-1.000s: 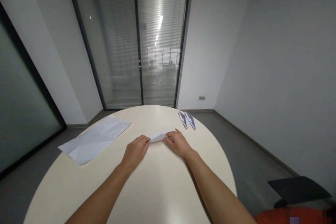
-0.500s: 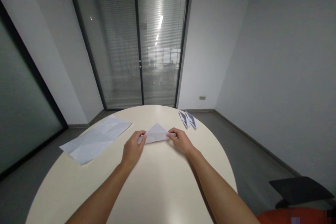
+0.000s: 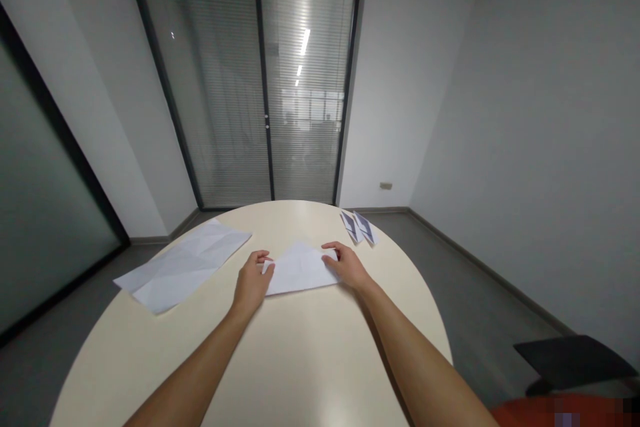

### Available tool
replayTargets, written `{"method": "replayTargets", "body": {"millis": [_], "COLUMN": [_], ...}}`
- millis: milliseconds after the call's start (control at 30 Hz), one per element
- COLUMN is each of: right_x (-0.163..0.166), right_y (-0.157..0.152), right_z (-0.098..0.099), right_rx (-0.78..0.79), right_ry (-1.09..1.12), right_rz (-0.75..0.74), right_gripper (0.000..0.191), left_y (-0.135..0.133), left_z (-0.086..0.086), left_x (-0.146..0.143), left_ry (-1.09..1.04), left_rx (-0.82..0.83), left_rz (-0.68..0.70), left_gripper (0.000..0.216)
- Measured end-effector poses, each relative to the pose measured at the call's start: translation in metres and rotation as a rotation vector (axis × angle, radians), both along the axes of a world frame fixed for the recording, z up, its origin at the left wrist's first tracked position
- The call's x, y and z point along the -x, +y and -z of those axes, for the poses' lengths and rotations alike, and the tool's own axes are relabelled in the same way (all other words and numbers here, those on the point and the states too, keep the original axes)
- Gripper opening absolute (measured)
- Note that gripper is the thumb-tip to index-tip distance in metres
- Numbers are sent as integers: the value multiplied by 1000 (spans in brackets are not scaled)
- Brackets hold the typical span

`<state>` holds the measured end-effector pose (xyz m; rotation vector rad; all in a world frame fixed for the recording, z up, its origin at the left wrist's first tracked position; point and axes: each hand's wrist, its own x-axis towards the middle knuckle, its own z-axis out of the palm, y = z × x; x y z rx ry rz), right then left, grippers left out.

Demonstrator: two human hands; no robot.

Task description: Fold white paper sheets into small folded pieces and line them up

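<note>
A white folded paper [image 3: 300, 269] lies on the round cream table [image 3: 280, 353], spread wider than a strip, with its far edge rising to a point. My left hand [image 3: 253, 280] pinches its left end between thumb and fingers. On the other side, my right hand [image 3: 347, 265] grips the right end, fingers curled over the edge. Both forearms reach in from the near side of the table.
A large creased white sheet [image 3: 183, 264] lies on the table's left part. Two small folded paper pieces with dark stripes [image 3: 358, 227] sit at the far right edge. A dark chair seat [image 3: 575, 360] stands on the floor to the right. Glass doors with blinds are behind.
The paper between my hands has opened from a narrow folded strip into a wider flat shape. My hands have moved apart and slightly farther from me.
</note>
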<state>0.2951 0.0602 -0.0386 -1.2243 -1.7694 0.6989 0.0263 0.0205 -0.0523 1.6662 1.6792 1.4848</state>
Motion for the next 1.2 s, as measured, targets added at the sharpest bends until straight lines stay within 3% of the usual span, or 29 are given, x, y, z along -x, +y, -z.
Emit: {"method": "replayTargets", "body": {"millis": [300,600,833,1200], "right_x": [-4,-3,-1,10], "right_y": [-4,-8,-11,-18], "right_z": [3,-6,-11,-14], "right_rx": [49,50,61,0], "right_ry": [-200,-289,-339,-507], "right_rz": [22,29,90,135], "right_gripper": [37,44,36,31], "left_y": [-2,-5,-11,-33], "left_z": [11,8,-1,-28], "left_x": [2,1,-1,-19], "left_ry": [184,298,342,886], "left_rx": [114,216,234,281], "left_rz": [42,-1,15,-56], "left_gripper": [37,42,37,33]}}
